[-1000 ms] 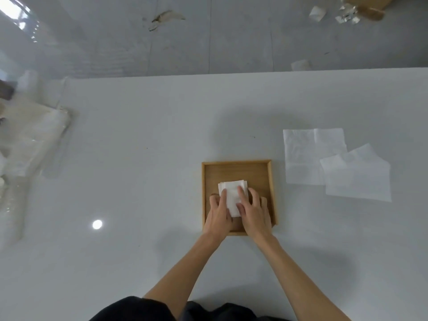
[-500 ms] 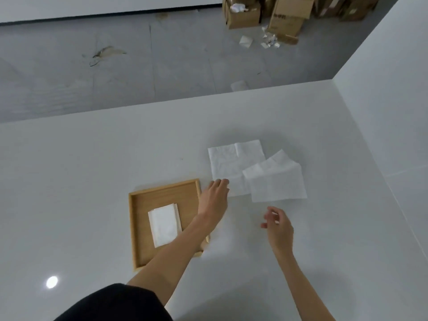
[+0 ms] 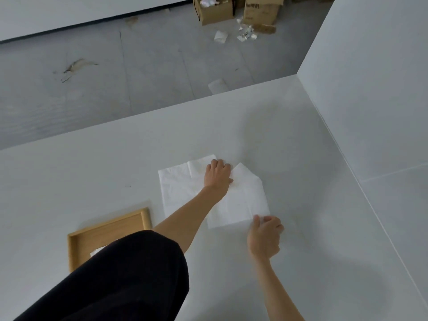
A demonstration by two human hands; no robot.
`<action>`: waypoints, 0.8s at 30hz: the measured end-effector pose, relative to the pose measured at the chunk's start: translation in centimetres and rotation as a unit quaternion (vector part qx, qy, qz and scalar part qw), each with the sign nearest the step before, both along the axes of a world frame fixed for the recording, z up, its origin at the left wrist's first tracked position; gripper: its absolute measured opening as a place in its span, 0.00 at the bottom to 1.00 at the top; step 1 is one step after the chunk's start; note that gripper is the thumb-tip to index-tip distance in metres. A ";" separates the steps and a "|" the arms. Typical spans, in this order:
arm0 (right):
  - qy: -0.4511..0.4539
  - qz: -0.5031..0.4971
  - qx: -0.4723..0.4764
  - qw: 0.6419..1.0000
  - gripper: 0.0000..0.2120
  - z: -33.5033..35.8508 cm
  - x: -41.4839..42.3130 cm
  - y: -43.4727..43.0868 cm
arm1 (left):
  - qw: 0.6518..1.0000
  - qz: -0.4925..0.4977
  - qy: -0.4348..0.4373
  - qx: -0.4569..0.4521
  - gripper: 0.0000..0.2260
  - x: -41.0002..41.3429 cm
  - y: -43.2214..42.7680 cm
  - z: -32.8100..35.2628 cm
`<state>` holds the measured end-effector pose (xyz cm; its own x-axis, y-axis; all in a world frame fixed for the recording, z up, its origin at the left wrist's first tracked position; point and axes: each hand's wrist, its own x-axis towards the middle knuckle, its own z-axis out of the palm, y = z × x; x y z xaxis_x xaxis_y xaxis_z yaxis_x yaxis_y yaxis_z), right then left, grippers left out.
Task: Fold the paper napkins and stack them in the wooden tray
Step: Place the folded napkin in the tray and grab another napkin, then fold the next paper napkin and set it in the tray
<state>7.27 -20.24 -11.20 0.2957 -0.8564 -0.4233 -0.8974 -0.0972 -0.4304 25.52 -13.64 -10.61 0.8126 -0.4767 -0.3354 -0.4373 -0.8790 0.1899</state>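
Two unfolded white paper napkins lie overlapping on the white table. The left napkin [image 3: 178, 188] is flat. The right napkin [image 3: 243, 200] lies partly over it. My left hand [image 3: 217, 174] rests with curled fingers on the right napkin's far left corner, where the two sheets meet. My right hand [image 3: 265, 237] pinches that napkin's near right corner. The wooden tray [image 3: 108, 228] sits at the lower left. My black sleeve hides most of it, and only a sliver of a folded napkin [image 3: 96, 252] shows inside.
A white wall [image 3: 370, 89] bounds the table on the right. The table's far edge [image 3: 162, 110] runs beyond the napkins. Cardboard boxes [image 3: 215, 9] and paper scraps [image 3: 245, 34] lie on the grey floor behind.
Both hands left the folded napkin in the tray and moved right to the loose napkins. The left hand reached across; the right hand closed on the near corner.
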 end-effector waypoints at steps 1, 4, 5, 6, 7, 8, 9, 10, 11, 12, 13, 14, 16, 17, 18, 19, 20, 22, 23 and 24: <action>-0.004 0.002 -0.001 1.000 0.12 -0.1 0.2 0.1 | 1.000 -0.004 0.002 0.008 0.16 0.1 -0.2 -0.2; -0.013 0.003 0.008 1.000 0.07 -0.3 0.4 0.3 | 0.999 -0.024 -0.003 0.027 0.13 -0.1 -0.9 -0.2; -0.014 -0.003 0.014 1.000 0.06 -0.3 0.5 0.3 | 0.999 -0.033 -0.007 0.029 0.13 -0.2 -1.1 -0.1; -0.016 -0.011 0.020 1.000 0.06 -0.3 0.6 0.3 | 0.999 -0.042 -0.008 0.029 0.12 -0.3 -1.4 0.2; -0.024 -0.018 0.026 0.999 0.05 -0.1 0.6 0.2 | 0.999 -0.047 -0.007 0.022 0.12 -0.4 -1.5 0.6; -0.044 -0.020 0.032 0.998 0.04 0.2 0.4 0.0 | 0.999 -0.051 -0.001 0.009 0.11 -0.5 -1.6 1.2; -0.077 -0.020 0.039 0.996 0.03 0.5 0.2 -0.1 | 0.999 -0.052 0.010 -0.011 0.10 -0.5 -1.5 2.0; -0.118 -0.021 0.050 0.992 0.02 0.8 -0.2 -0.3 | 0.997 -0.053 0.030 -0.039 0.08 -0.6 -1.3 2.8; -0.157 -0.031 0.070 0.985 0.02 1.3 -0.8 -0.6 | 0.994 -0.053 0.061 -0.078 0.06 -0.7 -0.9 3.7; -0.190 -0.047 0.098 0.976 0.03 1.8 -1.4 -0.8 | 0.987 -0.050 0.097 -0.117 0.05 -0.9 -0.4 4.7; -0.220 -0.068 0.134 0.964 0.04 2.3 -2.0 -1.0 | 0.978 -0.044 0.133 -0.154 0.03 -1.2 0.1 5.9; -0.255 -0.090 0.170 0.948 0.04 2.8 -2.6 -1.3 | 0.970 -0.040 0.154 -0.183 0.03 -1.6 0.8 7.1; -0.338 -0.125 0.226 0.905 0.07 4.4 -3.9 -1.6 | 0.963 -0.036 0.149 -0.220 0.02 -2.6 2.3 10.0; -0.369 -0.137 0.243 0.887 0.08 4.9 -4.4 -1.9 | 0.962 -0.034 0.145 -0.230 0.03 -2.9 2.6 11.0; -0.394 -0.136 0.252 0.873 0.08 5.7 -5.1 -2.1 | 0.962 -0.030 0.135 -0.236 0.03 -3.3 3.2 12.2; -0.414 -0.125 0.258 0.864 0.10 6.8 -5.8 -1.9 | 0.962 -0.027 0.121 -0.245 0.05 -3.9 3.9 13.6; -0.429 -0.106 0.262 0.858 0.13 7.8 -6.7 -1.7 | 0.961 -0.021 0.109 -0.254 0.06 -4.4 4.7 15.0; -0.440 -0.064 0.268 0.854 0.19 9.6 -8.1 -1.0 | 0.959 -0.006 0.090 -0.268 0.08 -5.4 6.6 18.1; -0.439 -0.037 0.273 0.855 0.22 10.6 -8.8 -0.5 | 0.960 -0.003 0.082 -0.268 0.08 -5.8 7.6 19.7; -0.432 -0.001 0.281 0.857 0.23 11.5 -9.5 0.0 | 0.962 -0.006 0.077 -0.263 0.09 -6.3 8.7 21.3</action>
